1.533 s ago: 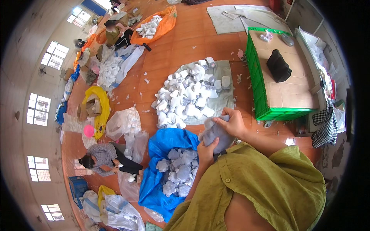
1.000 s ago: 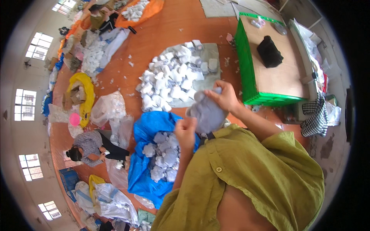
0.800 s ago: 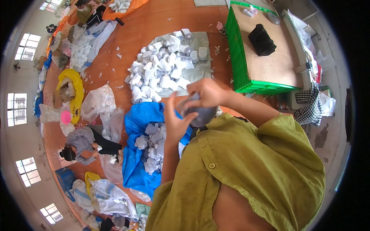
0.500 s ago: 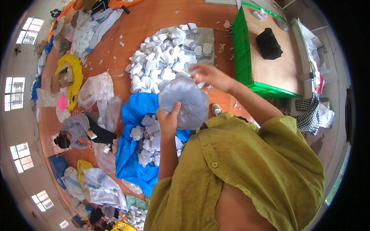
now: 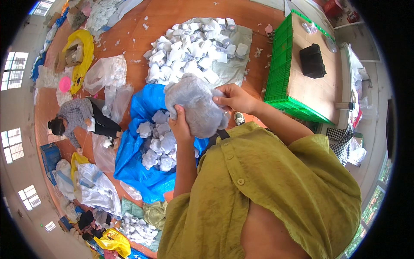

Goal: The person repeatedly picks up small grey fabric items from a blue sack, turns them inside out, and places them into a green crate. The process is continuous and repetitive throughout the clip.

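Observation:
A grey, furry plush toy piece [image 5: 196, 105] with small rounded lobes at its edges is held up in front of my body. My left hand [image 5: 181, 124] grips its near left side, thumb lying on top of the fur. With thumb and fingers pinched together, my right hand [image 5: 235, 98] holds a small lobe at its right edge. Below and to the left, similar grey plush pieces [image 5: 161, 144] lie heaped in an open blue plastic sack [image 5: 131, 151]. Beyond the held piece is a pile of white and grey stuffed pieces [image 5: 185, 52] on a pale sheet [image 5: 239, 64].
At the right stands a green crate [image 5: 278, 69] topped with cardboard [image 5: 297, 90] and a black object [image 5: 312, 61]. Another person [image 5: 82, 116] sits on the orange floor [image 5: 125, 34] at the left, near clear plastic bags [image 5: 105, 75] and white sacks [image 5: 97, 190].
My right hand, raised off the plush piece before, has come down and pinched its right edge. The piece has turned and its lobes now show. My view has shifted somewhat.

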A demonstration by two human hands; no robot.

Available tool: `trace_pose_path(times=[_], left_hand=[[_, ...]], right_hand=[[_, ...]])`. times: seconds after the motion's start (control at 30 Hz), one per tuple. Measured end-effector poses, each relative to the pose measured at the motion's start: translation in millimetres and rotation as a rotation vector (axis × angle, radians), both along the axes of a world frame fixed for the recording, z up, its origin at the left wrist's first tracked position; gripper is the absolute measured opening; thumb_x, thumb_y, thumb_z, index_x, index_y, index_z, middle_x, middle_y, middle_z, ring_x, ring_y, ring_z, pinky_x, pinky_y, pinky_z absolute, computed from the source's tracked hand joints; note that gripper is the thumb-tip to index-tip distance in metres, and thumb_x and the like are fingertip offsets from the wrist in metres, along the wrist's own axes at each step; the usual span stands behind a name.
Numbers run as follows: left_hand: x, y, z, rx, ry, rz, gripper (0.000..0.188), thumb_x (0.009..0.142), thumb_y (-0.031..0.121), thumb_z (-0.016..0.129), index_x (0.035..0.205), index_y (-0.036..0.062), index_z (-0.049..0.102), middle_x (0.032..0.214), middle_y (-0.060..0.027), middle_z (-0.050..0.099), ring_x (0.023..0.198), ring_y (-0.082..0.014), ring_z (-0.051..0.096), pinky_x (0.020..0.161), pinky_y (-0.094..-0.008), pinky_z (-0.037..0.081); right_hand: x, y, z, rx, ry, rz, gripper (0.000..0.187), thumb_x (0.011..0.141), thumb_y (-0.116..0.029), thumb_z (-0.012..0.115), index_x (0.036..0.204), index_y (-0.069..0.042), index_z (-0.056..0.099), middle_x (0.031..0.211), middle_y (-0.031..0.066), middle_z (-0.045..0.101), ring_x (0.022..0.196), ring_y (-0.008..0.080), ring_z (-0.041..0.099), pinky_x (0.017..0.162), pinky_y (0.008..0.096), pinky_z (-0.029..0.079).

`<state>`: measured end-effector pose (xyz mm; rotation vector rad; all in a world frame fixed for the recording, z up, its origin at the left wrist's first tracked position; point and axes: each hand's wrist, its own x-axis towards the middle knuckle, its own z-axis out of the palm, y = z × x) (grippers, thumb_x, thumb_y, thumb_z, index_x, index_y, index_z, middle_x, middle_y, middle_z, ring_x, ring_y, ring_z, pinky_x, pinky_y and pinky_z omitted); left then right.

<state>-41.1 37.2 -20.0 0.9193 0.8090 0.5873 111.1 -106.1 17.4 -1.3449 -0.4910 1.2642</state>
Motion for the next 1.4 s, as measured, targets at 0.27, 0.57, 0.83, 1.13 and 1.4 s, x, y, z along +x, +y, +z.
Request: trace_pose_path(times=[0.27, 0.57, 0.83, 1.13, 1.4], left_hand=[[-16.2, 6.7, -17.5, -0.182, 0.039, 0.044, 0.050, 0.085, 0.035, 0.062, 0.112, -0.0068, 0.052, 0.106, -0.0142, 0.059, 0.092, -0.0236, 0.060, 0.076, -0.0360, 0.051], [-40.8, 10.5, -31.5, -0.256, -0.154, 0.271, 0.055, 0.089, 0.036, 0.054, 0.126, -0.0016, 0.039, 0.118, -0.0163, 0.054, 0.101, -0.0294, 0.058, 0.082, -0.0412, 0.052], [-64.7, 24.2, -66.8, -0.778, -0.355, 0.086, 0.045, 0.091, 0.028, 0.051, 0.127, 0.0023, 0.040, 0.122, -0.0138, 0.052, 0.111, -0.0291, 0.052, 0.090, -0.0441, 0.047], [-56.2, 16.6, -53.8, -0.603, -0.435, 0.213, 0.043, 0.095, 0.032, 0.043, 0.127, 0.0035, 0.040, 0.124, -0.0121, 0.050, 0.111, -0.0286, 0.052, 0.089, -0.0404, 0.048], [-32.1, 5.7, -6.3, 0.180, 0.017, 0.515, 0.043, 0.091, 0.031, 0.054, 0.114, -0.0055, 0.051, 0.107, -0.0137, 0.059, 0.092, -0.0204, 0.060, 0.075, -0.0292, 0.050]], right_hand=[[-13.9, 12.4, -10.7, -0.102, -0.071, -0.152, 0.024, 0.086, -0.025, 0.063, 0.083, -0.001, 0.062, 0.064, -0.0009, 0.055, 0.056, 0.0064, 0.045, 0.050, 0.0227, 0.036], [-54.7, 36.0, -31.9, -0.209, -0.143, 0.109, 0.047, 0.082, -0.027, 0.066, 0.118, -0.001, 0.050, 0.092, 0.0090, 0.061, 0.070, 0.0156, 0.060, 0.061, 0.0288, 0.050], [-59.9, 54.1, -31.4, -0.227, -0.228, 0.003, 0.022, 0.086, -0.019, 0.060, 0.097, 0.000, 0.058, 0.075, 0.0052, 0.059, 0.061, 0.0097, 0.054, 0.054, 0.0249, 0.044], [-75.5, 68.7, 7.1, -0.019, -0.127, -0.063, 0.016, 0.088, -0.013, 0.058, 0.092, 0.002, 0.061, 0.078, 0.0053, 0.064, 0.066, 0.0092, 0.059, 0.056, 0.0224, 0.048], [-74.2, 73.7, 0.7, -0.306, 0.018, -0.103, 0.028, 0.086, -0.019, 0.062, 0.098, 0.006, 0.059, 0.089, 0.0112, 0.064, 0.075, 0.0156, 0.062, 0.068, 0.0292, 0.052]])
